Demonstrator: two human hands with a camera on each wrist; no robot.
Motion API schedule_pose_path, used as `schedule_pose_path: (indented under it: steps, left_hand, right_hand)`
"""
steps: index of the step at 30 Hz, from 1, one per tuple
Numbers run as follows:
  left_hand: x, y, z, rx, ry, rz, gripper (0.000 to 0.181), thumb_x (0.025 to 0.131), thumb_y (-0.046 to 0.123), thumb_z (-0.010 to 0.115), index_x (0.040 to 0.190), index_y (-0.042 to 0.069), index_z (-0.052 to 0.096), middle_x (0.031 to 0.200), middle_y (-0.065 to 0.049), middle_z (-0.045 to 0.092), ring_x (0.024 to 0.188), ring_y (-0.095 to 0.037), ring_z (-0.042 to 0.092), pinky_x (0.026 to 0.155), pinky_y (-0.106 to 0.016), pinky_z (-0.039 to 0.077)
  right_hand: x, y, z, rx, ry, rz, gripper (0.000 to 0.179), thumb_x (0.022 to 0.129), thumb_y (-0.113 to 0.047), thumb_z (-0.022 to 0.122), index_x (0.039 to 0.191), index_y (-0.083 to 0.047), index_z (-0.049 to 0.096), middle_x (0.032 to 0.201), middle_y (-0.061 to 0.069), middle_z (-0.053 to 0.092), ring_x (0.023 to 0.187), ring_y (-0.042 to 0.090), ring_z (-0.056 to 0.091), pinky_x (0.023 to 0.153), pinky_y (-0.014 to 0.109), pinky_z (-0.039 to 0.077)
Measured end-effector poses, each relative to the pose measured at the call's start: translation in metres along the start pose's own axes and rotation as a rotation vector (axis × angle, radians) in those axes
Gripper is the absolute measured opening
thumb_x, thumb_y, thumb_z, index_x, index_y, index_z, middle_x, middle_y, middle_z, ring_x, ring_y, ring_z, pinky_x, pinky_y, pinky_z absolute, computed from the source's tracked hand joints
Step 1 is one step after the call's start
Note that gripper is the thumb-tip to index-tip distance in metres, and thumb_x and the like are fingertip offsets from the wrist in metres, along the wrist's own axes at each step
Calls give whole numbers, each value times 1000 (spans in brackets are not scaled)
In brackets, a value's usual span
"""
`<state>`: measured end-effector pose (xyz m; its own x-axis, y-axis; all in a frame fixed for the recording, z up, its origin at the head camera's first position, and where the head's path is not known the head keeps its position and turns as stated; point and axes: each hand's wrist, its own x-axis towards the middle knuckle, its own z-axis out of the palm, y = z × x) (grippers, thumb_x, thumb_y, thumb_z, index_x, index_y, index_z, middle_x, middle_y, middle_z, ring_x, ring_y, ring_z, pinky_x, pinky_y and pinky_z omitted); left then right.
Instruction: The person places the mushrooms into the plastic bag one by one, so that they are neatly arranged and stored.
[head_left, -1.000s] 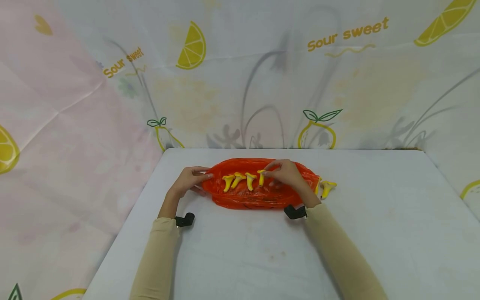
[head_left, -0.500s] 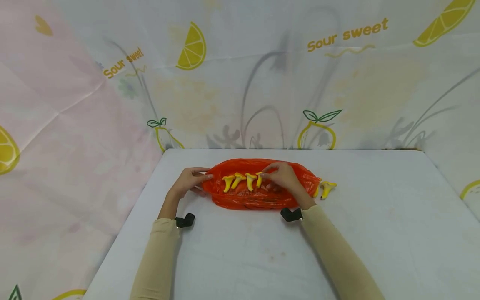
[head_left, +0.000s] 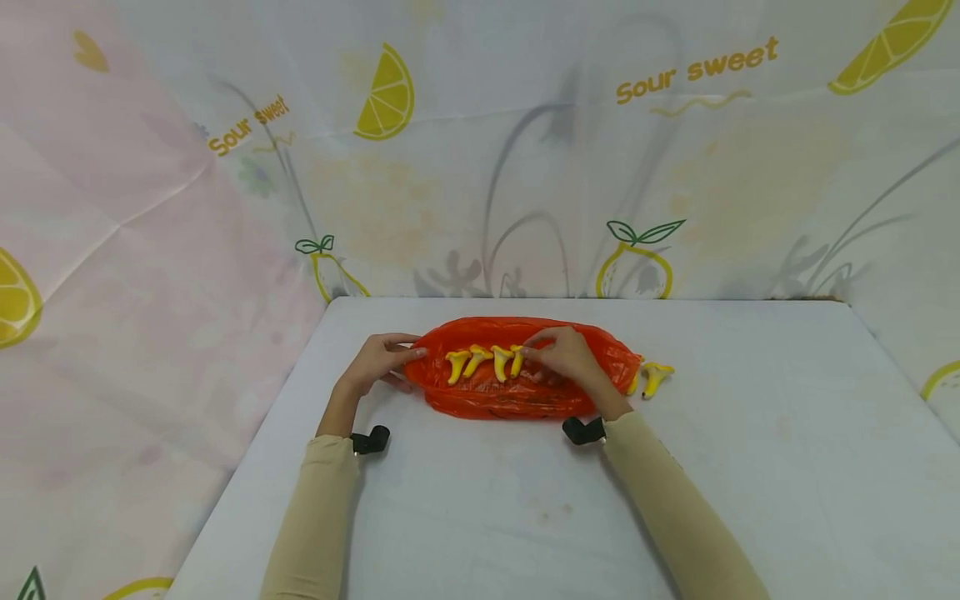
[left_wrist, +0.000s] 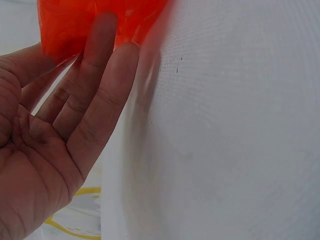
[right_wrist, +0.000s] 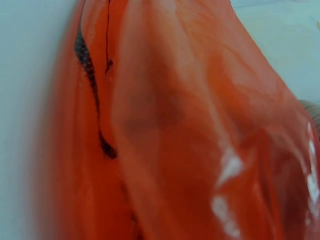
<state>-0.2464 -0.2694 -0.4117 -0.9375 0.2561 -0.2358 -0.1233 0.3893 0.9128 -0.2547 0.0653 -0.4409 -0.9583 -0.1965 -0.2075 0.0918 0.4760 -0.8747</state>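
Observation:
A red plastic bag (head_left: pixel 480 407) lies stretched sideways across the white table. My left hand (head_left: pixel 372 364) pinches its left end between thumb and fingers; in the left wrist view the bag's red edge (left_wrist: pixel 75 30) shows at the fingers. Three yellow trumpet-shaped mushrooms, the middle one (head_left: pixel 477 360) among them, sit in a row on the red plastic. At the row's right end my right hand (head_left: pixel 566 354) pinches another yellow mushroom (head_left: pixel 517 362) by its top, stem pointing down. Red film (right_wrist: pixel 170 125) fills most of the right wrist view and hides that hand's fingers.
Just past the bag's right end lies a loose yellow mushroom (head_left: pixel 657 378), with a second one (head_left: pixel 633 385) partly covered by the bag's edge. Behind the white table (head_left: pixel 480 517) hangs a lemon-printed cloth (head_left: pixel 465 208).
My right hand has moved slightly left and nearer, bringing its mushroom down beside the other three. The left hand has kept its place on the bag.

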Motion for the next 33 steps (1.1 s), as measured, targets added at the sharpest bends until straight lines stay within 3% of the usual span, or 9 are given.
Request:
schedule_pose_path:
  steps: [13, 21, 28, 33]
  left_hand:
    - [-3, 7, 0, -2, -10, 4, 45, 96, 15, 66, 134, -6, 56, 102, -17, 72, 77, -28, 73, 70, -48, 59]
    - [15, -20, -5, -13, 4, -1, 48, 96, 19, 67, 136, -3, 55, 101, -15, 73, 76, -28, 73, 68, -49, 59]
    - [17, -24, -5, -7, 21, 8, 54, 92, 28, 72, 135, -1, 57, 102, -15, 72, 77, -28, 73, 65, -43, 60]
    - [16, -23, -5, 1, 27, 10, 54, 92, 28, 72, 135, -1, 58, 103, -16, 72, 78, -28, 73, 65, -43, 61]
  right_hand:
    - [-13, -4, -21, -19, 1, -134, 30, 90, -26, 74, 113, -6, 72, 86, 11, 73, 61, 24, 71, 60, 34, 59]
    - [-26, -12, -42, 75, -32, -137, 39, 87, -26, 77, 118, -3, 69, 94, 21, 72, 70, 34, 71, 63, 38, 61]
    - [-38, -9, -66, 119, -32, -126, 43, 87, -30, 77, 121, -4, 68, 99, 26, 71, 77, 43, 69, 67, 43, 61]
    - [-47, -4, -83, 124, -21, -136, 48, 88, -33, 76, 123, -2, 66, 103, 24, 71, 79, 40, 70, 68, 39, 61]
